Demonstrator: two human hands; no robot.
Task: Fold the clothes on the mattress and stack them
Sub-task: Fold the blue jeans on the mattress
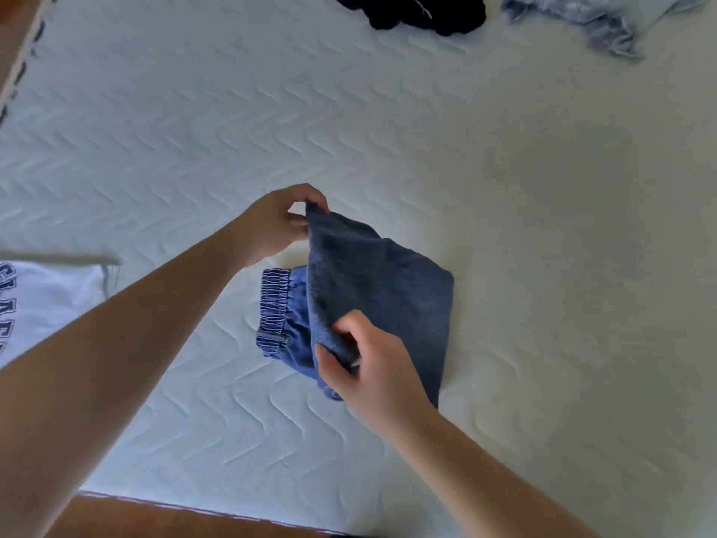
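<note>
**A:** so where are we with the folding? We've got the blue denim shorts [380, 289] sitting around the middle of the frame on the white quilted mattress [543, 227], elastic waistband poking out on the left side.

**B:** yep, and we're holding a folded-over flap of them with both hands. Our left hand [275, 223] pinches the upper corner of the flap, lifted a bit off the mattress. Our right hand [368, 363] has its fingers curled round the lower edge of the same flap.

**A:** other stuff?

**B:** a black garment [423, 11] at the top center, a light blue garment [605, 21] at the upper right, both crumpled. A white shirt with blue lettering [42, 300] is at the left edge.
</note>
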